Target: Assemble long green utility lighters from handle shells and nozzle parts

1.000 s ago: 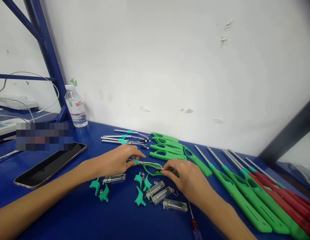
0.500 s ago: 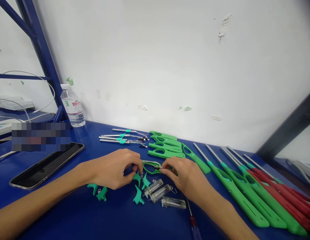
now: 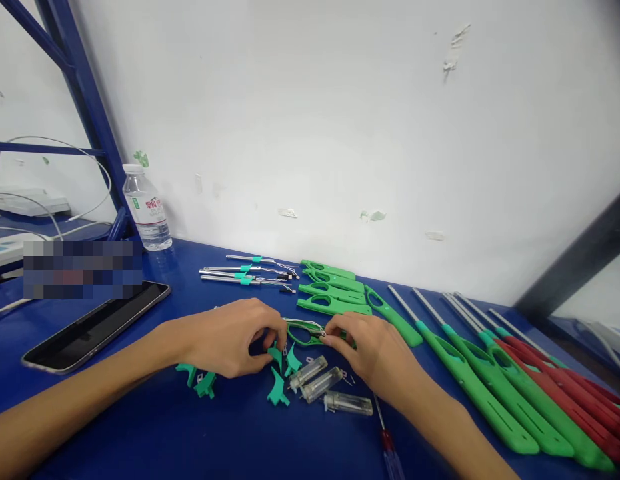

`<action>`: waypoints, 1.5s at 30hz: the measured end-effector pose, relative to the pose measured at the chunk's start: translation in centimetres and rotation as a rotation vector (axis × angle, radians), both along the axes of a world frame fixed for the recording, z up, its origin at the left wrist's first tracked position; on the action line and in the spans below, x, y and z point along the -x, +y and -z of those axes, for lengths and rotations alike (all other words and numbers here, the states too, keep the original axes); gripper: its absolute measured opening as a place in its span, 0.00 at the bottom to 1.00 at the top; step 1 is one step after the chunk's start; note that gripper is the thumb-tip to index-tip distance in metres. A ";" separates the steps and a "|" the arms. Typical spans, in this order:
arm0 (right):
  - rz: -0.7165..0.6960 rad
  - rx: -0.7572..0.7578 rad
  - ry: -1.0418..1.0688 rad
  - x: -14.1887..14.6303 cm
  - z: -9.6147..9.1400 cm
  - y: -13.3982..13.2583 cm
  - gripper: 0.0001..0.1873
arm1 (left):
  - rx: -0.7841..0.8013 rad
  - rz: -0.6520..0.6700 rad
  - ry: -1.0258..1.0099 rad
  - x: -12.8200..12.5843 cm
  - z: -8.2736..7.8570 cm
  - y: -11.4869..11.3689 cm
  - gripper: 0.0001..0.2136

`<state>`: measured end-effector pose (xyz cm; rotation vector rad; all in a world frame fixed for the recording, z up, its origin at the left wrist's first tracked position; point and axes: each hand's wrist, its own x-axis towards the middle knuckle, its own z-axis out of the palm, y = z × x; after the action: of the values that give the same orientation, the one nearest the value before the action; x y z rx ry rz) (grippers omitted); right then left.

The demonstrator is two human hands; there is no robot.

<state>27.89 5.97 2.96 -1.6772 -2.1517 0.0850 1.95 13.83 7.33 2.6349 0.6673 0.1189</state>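
Note:
Between my hands lies a green lighter handle half (image 3: pixel 295 338), with white wires (image 3: pixel 305 323) looping over it. My right hand (image 3: pixel 367 343) pinches the wires' right end at a small dark igniter. My left hand (image 3: pixel 235 337) has curled fingers at the handle's left end; what they grip is mostly hidden. Just below the left fingertips are teal triggers (image 3: pixel 292 361), and more teal triggers (image 3: pixel 205 385) lie under the left wrist. Several clear fuel tanks (image 3: pixel 322 385) rest in front of the right hand, beside small metal clips (image 3: pixel 343 375).
Behind the hands lie metal lighter tubes (image 3: pixel 245 281) with wires and green handle halves (image 3: pixel 335 305). Long lighters with green (image 3: pixel 483 393) and red handles (image 3: pixel 565 387) fill the right. A screwdriver (image 3: pixel 389 453) lies in front. At left are a phone (image 3: pixel 100 327) and a water bottle (image 3: pixel 149 213).
The whole view has shifted slightly. Both hands stay almost in place over the green handle half, with the right fingers still at the wires' end.

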 end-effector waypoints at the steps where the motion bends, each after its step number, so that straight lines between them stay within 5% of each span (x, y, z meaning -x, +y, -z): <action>1: -0.001 0.003 0.000 0.0 0.0 0.0 0.05 | -0.002 -0.003 -0.006 0.0 0.0 0.1 0.07; 24: 0.022 -0.013 -0.014 0.0 -0.2 0.0 0.06 | 0.055 -0.178 -0.258 -1.3 2.0 0.1 0.12; 30: 0.005 -0.017 -0.001 0.0 -0.2 -0.2 0.06 | -0.115 -0.167 -0.307 -1.5 2.8 0.3 0.12; 39: 0.014 0.016 -0.025 -0.4 -0.1 -0.1 0.04 | -0.071 -0.268 -0.315 -2.1 3.1 -0.5 0.09; 45: 0.007 0.016 -0.025 -0.3 -0.1 0.0 0.04 | -0.280 -0.197 -0.252 -1.6 2.9 0.1 0.08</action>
<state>28.21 5.97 3.06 -1.7041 -2.1687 0.0798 3.54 13.95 4.39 2.7397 0.8733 0.6333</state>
